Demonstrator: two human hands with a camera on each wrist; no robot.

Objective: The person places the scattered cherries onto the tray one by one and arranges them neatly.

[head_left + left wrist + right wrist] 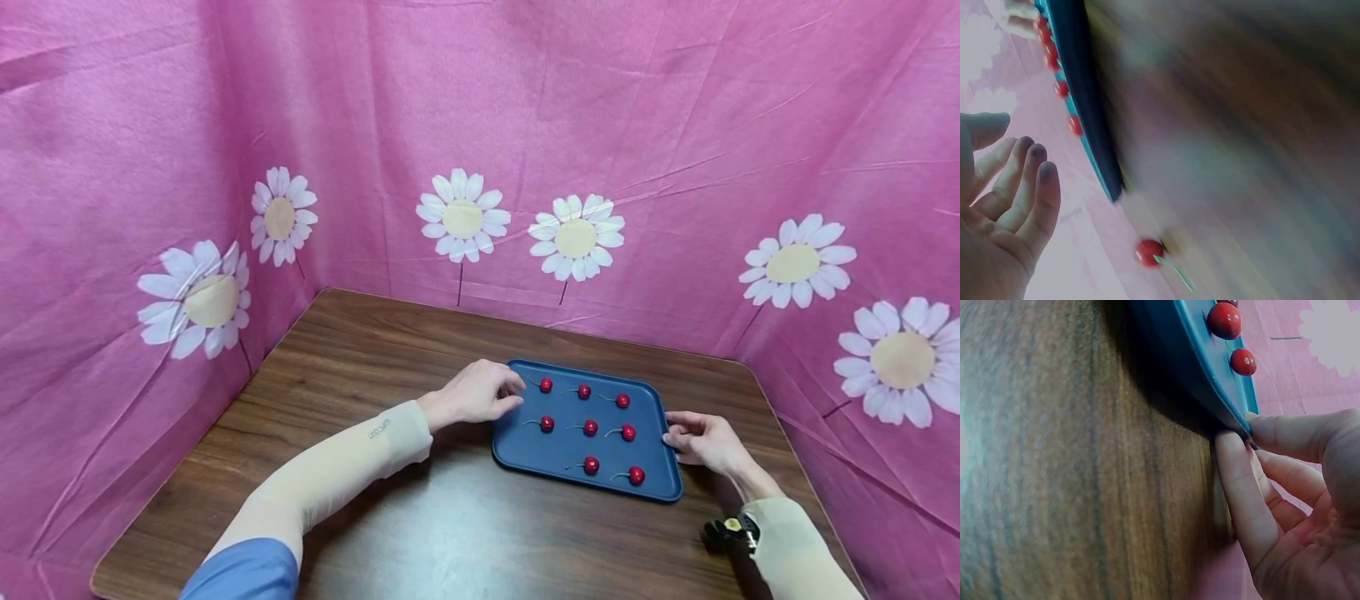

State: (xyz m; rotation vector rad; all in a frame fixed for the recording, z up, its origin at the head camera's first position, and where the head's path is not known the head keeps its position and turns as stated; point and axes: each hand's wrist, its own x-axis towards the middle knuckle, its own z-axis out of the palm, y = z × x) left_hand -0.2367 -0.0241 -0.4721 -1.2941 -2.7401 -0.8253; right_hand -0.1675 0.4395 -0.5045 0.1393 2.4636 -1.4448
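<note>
A dark blue tray (558, 452) lies on the wooden table, bearing several red cherries (590, 427) with green stems, set out in rows. My right hand (705, 440) pinches the tray's right rim, thumb on top and fingers below, as the right wrist view shows. Over the tray's left edge hovers my left hand (480, 392), its fingers loosely bent and nothing between them. In the left wrist view, a single cherry (1149, 252) lies on the tabletop beyond the tray's corner. The head view does not show that one, probably because the left hand covers it.
The brown wooden table (420, 533) reaches to a pink cloth (645, 100) with daisies, which hangs round the back and both sides. A dark device (731, 532) is strapped at the right wrist. Much of the left wrist view is blurred.
</note>
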